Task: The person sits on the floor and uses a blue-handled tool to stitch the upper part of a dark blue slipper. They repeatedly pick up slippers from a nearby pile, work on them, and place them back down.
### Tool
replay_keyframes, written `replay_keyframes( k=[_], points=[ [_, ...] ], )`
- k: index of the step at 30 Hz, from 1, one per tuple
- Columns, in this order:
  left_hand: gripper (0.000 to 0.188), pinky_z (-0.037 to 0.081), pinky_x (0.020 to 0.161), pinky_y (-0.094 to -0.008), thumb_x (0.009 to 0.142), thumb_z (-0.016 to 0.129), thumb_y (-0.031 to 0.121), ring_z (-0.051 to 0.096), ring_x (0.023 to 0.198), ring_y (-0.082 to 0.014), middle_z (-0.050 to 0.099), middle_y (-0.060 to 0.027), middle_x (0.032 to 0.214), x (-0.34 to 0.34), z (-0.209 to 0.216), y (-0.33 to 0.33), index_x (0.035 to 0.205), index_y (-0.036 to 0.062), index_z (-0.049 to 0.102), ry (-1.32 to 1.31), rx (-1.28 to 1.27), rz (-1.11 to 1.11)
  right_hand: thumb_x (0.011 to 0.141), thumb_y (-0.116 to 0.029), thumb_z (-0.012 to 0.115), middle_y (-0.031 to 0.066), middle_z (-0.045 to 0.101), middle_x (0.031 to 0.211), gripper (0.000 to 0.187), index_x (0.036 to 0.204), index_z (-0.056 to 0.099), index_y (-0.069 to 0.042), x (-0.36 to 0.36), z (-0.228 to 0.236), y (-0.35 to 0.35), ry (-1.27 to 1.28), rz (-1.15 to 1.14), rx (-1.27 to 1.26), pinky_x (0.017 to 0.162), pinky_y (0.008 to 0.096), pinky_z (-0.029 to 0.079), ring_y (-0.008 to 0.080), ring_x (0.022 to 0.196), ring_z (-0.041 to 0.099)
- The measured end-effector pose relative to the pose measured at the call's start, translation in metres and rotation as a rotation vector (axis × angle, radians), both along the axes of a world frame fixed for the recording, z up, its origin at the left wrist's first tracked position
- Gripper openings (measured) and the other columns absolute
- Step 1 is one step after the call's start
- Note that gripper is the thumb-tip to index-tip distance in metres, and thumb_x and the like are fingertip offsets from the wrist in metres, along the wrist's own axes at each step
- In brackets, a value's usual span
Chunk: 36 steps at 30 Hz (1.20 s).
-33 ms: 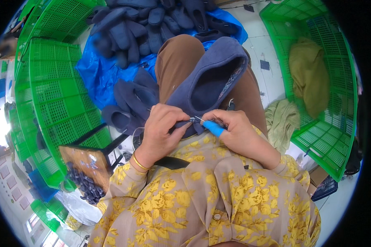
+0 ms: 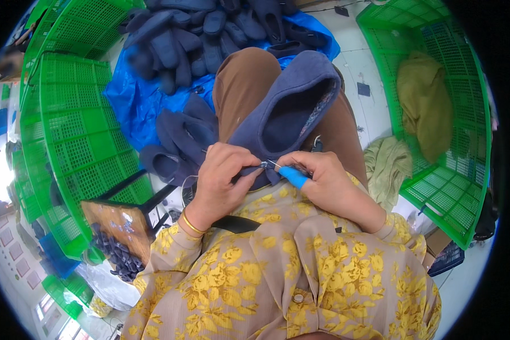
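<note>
A navy slipper [image 2: 246,135] with a patterned lining lies across my lap, its opening facing up. At its near end, my left hand [image 2: 225,177] pinches a small dark fabric piece [image 2: 273,174] between thumb and fingers. My right hand [image 2: 322,180], a blue wrap [image 2: 294,177] around one digit, is closed on a thin sewing needle [image 2: 273,163] whose end meets the fabric by my left fingertips. Whether the fabric piece is joined to the slipper I cannot tell; my fingers partly hide it.
Many navy slippers [image 2: 212,54] are heaped on a blue sheet [image 2: 124,105] ahead. Green crates [image 2: 76,130] stand at left; another green crate [image 2: 470,113] at right holds olive cloth [image 2: 425,107]. A stool [image 2: 110,218] at left bears small dark fabric pieces [image 2: 119,255].
</note>
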State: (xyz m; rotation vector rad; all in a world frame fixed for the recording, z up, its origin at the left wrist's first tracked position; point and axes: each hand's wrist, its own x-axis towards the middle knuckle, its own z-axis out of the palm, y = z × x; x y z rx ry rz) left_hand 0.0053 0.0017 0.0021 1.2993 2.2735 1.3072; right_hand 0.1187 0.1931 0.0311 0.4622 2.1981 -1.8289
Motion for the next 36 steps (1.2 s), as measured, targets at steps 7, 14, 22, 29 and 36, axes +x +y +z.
replay_keyframes(
  k=[7, 14, 22, 29, 36],
  points=[
    [0.023, 0.046, 0.069, -0.032, 0.067, 0.078, -0.002, 0.059, 0.081, -0.0238, 0.064, -0.0067, 0.086, 0.0, -0.001, 0.0, 0.085, 0.0053, 0.067, -0.005, -0.001, 0.003, 0.085, -0.003, 0.059, 0.0222, 0.065, 0.082, 0.022, 0.105, 0.067, -0.001, -0.003, 0.004, 0.0, 0.028, 0.041, 0.065, 0.065, 0.036, 0.05, 0.0349, 0.071, 0.066],
    [0.023, 0.046, 0.07, -0.0322, 0.067, 0.078, -0.002, 0.059, 0.081, -0.0237, 0.064, -0.0067, 0.086, 0.001, -0.001, 0.0, 0.085, 0.0053, 0.067, -0.01, -0.004, 0.01, 0.08, 0.0, 0.057, 0.0229, 0.065, 0.081, 0.023, 0.101, 0.067, 0.0, -0.007, 0.003, -0.001, 0.025, 0.066, 0.109, 0.066, 0.0402, 0.05, 0.038, 0.074, 0.065],
    [0.022, 0.046, 0.07, -0.0318, 0.066, 0.08, -0.001, 0.06, 0.08, -0.0228, 0.065, -0.0056, 0.085, 0.001, -0.003, 0.0, 0.084, 0.0059, 0.068, -0.005, -0.021, 0.028, 0.075, 0.002, 0.056, 0.0223, 0.066, 0.082, 0.026, 0.1, 0.064, -0.002, -0.013, -0.016, -0.006, 0.082, 0.128, 0.261, 0.069, 0.0456, 0.05, 0.0412, 0.077, 0.064],
    [0.021, 0.047, 0.07, -0.0309, 0.064, 0.081, 0.0, 0.061, 0.079, -0.0213, 0.067, -0.0048, 0.082, 0.003, -0.004, -0.004, 0.082, 0.0069, 0.072, -0.045, 0.003, 0.091, 0.075, 0.004, 0.056, 0.0193, 0.066, 0.084, 0.033, 0.104, 0.064, -0.008, -0.008, -0.022, -0.004, 0.162, 0.109, 0.224, 0.068, 0.045, 0.051, 0.0387, 0.079, 0.065],
    [0.02, 0.048, 0.071, -0.0304, 0.065, 0.081, 0.0, 0.064, 0.076, -0.0206, 0.069, -0.0051, 0.08, 0.004, -0.013, -0.004, 0.081, 0.0067, 0.072, -0.126, 0.078, 0.114, 0.075, 0.007, 0.055, 0.0171, 0.065, 0.081, 0.034, 0.103, 0.062, -0.01, -0.013, -0.035, -0.007, 0.269, 0.096, 0.206, 0.066, 0.0424, 0.051, 0.0373, 0.077, 0.064]
  ],
)
